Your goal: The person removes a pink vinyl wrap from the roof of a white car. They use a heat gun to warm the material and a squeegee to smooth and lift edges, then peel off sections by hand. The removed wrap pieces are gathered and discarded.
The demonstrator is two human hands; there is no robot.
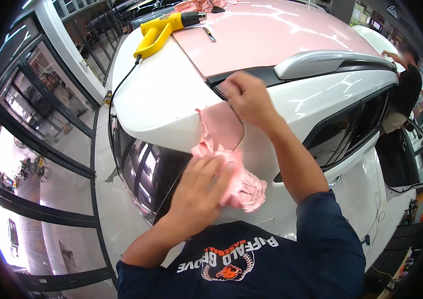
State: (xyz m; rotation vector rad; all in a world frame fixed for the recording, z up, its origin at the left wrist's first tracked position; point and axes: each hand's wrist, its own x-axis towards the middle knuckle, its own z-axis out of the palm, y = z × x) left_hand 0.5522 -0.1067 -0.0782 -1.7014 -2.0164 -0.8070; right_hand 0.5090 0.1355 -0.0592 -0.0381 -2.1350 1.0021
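Note:
My left hand [199, 194] lies with stretched fingers over a crumpled sheet of pink film [246, 192], which bunches and hangs beside the thumb. From there the film runs up to a smoother pink patch [224, 124] on the white car's rear corner. My right hand [250, 99] is closed and blurred, close to the black trim strip [214, 84] at the roof's edge. Whatever its fingers pinch, if anything, is hidden. Pink film [251, 35] covers the roof panel, while the tailgate top [161, 89] shows white.
On the roof's rear edge rests a yellow heat gun [159, 32], its black cord trailing down. A small cutter knife [209, 34] lies near it. The silver roof rail [316, 62] runs off right, toward another person [406, 84]. Glass doors [42, 124] stand left.

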